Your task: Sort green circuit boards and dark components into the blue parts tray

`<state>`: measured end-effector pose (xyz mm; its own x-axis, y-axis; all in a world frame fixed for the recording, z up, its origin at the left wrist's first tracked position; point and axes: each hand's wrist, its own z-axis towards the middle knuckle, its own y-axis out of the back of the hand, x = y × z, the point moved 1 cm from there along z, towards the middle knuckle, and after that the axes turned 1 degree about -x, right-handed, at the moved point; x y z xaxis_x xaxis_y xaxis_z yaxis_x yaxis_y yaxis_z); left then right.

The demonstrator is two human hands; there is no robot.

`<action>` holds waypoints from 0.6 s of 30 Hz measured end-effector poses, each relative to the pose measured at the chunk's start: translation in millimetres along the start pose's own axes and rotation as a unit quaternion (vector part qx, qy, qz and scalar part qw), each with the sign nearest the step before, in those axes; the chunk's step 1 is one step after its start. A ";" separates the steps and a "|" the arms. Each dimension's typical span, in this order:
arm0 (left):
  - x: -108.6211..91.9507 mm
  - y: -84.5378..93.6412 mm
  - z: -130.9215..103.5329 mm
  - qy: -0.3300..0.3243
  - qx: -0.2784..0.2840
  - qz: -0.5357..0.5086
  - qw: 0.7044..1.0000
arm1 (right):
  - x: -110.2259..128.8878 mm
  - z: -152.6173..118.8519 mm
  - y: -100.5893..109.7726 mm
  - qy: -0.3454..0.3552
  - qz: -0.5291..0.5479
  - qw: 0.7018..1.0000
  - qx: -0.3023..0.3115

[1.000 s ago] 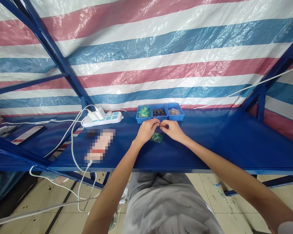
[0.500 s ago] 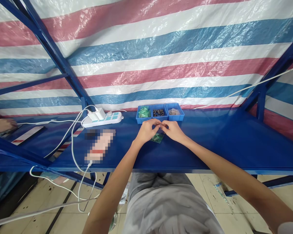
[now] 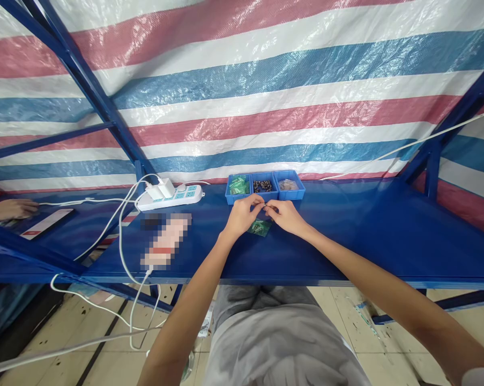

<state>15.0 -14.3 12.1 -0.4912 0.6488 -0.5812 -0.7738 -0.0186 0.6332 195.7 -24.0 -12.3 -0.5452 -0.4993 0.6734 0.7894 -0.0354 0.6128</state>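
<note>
My left hand (image 3: 244,215) and my right hand (image 3: 285,216) meet fingertip to fingertip over the blue table (image 3: 330,230). Both pinch something too small to make out. Just below the fingers, a green packet (image 3: 260,227) lies on the table. Three joined blue bins stand behind my hands: the left bin (image 3: 230,199) holds green packets (image 3: 239,185), the middle one holds small dark parts (image 3: 262,186), and the right one (image 3: 296,194) holds small clear or pale pieces (image 3: 288,185).
A white power strip (image 3: 171,197) with plugs and cables lies left of the bins. A blurred-out phone-like object (image 3: 167,241) is in front of it. At the far left are another person's hand (image 3: 16,209) and a phone (image 3: 46,223). Blue frame posts flank the table.
My fingertips have shifted slightly against each other. The other person's hand at the far left has moved a little to the right.
</note>
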 end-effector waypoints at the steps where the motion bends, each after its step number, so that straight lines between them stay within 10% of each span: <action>1: -0.2 0.1 -0.1 -0.001 0.000 0.001 1.000 | -0.2 0.0 -0.1 0.001 0.001 1.000 0.000; 18: 4.5 -1.2 0.7 -0.004 -0.005 0.005 1.000 | 3.5 0.1 3.5 0.033 -0.002 0.999 -0.015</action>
<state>14.0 -10.8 9.1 -0.4956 0.6543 -0.5712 -0.7732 -0.0327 0.6333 196.6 -25.9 -7.8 -0.5295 -0.5550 0.6416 0.7960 -0.0635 0.6019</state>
